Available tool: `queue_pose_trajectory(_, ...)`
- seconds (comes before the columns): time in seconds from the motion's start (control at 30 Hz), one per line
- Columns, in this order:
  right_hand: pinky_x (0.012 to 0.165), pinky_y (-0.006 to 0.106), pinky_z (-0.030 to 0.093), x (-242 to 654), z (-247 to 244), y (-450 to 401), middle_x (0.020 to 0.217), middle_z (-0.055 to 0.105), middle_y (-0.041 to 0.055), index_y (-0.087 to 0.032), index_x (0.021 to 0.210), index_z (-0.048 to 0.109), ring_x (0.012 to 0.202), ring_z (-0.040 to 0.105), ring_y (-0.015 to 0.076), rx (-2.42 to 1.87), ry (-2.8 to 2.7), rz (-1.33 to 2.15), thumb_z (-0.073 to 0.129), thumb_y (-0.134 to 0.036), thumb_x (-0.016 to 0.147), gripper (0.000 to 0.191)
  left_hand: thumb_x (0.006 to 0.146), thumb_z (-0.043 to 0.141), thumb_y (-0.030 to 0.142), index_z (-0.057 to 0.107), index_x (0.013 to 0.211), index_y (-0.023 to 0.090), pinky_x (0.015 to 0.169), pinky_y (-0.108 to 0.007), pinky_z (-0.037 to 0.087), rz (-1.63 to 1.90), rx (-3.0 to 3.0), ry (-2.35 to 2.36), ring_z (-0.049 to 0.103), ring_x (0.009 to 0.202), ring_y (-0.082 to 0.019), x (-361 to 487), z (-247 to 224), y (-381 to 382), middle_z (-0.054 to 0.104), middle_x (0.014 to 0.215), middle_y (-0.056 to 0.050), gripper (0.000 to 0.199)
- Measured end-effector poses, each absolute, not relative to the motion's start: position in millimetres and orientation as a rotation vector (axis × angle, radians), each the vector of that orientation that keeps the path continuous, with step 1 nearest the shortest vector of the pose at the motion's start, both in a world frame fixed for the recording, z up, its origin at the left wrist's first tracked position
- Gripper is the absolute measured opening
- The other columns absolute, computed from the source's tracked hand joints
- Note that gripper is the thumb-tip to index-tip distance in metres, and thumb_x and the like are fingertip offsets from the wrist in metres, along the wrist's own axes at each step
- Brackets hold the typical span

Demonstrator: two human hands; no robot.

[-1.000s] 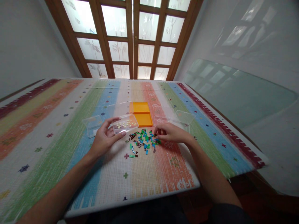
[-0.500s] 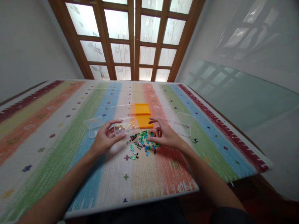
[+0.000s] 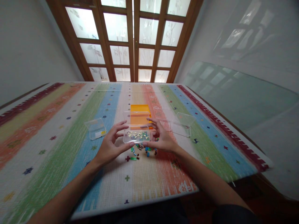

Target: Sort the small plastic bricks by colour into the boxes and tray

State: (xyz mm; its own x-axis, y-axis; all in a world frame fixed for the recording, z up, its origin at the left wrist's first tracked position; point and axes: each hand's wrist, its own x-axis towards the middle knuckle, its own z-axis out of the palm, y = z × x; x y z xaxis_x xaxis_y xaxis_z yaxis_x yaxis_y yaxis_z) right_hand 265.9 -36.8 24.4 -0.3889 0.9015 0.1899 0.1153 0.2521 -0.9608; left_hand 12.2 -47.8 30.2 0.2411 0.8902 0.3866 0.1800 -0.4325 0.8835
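Note:
A clear plastic box [image 3: 126,137] with an open lid is held between my two hands, above the table. Small pale yellow pieces [image 3: 140,134] lie scattered over its bottom. My left hand [image 3: 111,143] grips the left end, thumb at the near edge and fingers along the far side. On the right end, my right hand [image 3: 162,138] has its thumb in front and fingers behind. Beneath the box is a pile of small green, blue and brown toy bricks [image 3: 147,152], partly hidden by the box and my right hand.
An orange tray [image 3: 136,108] lies behind the box, seen partly through its clear lid. To the left stands another open clear box [image 3: 94,134] with yellow pieces inside. An open clear box [image 3: 183,130] sits to the right. A striped cloth [image 3: 144,180] covers the table.
The clear box with pale yellow pieces has moved right, over the brick pile. My right hand, which was over the bricks, now grips its right end. Yellow pieces in the left box are uncovered.

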Motion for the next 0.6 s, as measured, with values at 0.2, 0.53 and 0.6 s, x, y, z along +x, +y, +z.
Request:
queue_pose_trajectory(0.2, 0.05, 0.021, 0.048, 263.2, 16.3, -34.4, 0.134, 0.059, 0.0096, -0.035, 0.149, 0.032, 0.055, 0.05, 0.0023, -0.91, -1.662, 1.183, 0.094, -0.037, 0.069, 0.101, 0.086, 0.082, 0.028, 0.066, 0.123, 0.025, 0.096, -0.044, 0.057, 1.465, 2.481, 1.179, 0.062, 0.117, -0.028, 8.9, 32.1, -51.9, 0.061, 0.136, -0.012, 0.041)
queue_pose_trajectory(0.53, 0.049, 0.021, 0.044, 254.5, 12.3, -38.0, 0.15, 0.054, 0.0146, -0.035, 0.153, 0.031, 0.054, 0.049, 0.002, -0.96, -1.72, 1.218, 0.09, -0.033, 0.072, 0.1, 0.098, 0.053, 0.004, 0.063, 0.119, 0.02, 0.076, -0.034, 0.045, 1.255, 2.946, 0.813, 0.058, 0.082, -0.02, 11.7, 20.5, -54.6, 0.07, 0.088, -0.003, 0.028)
queue_pose_trajectory(0.6, 0.049, 0.022, 0.045, 255.4, 14.3, -38.5, 0.156, 0.05, 0.0165, -0.036, 0.155, 0.029, 0.055, 0.049, 0.0023, -0.985, -1.743, 1.193, 0.088, -0.034, 0.075, 0.1, 0.098, 0.053, 0.003, 0.064, 0.116, 0.018, 0.073, -0.033, 0.044, 1.281, 2.923, 0.86, 0.057, 0.08, -0.02, 7.4, 20.4, -49.7, 0.068, 0.084, -0.003, 0.026)
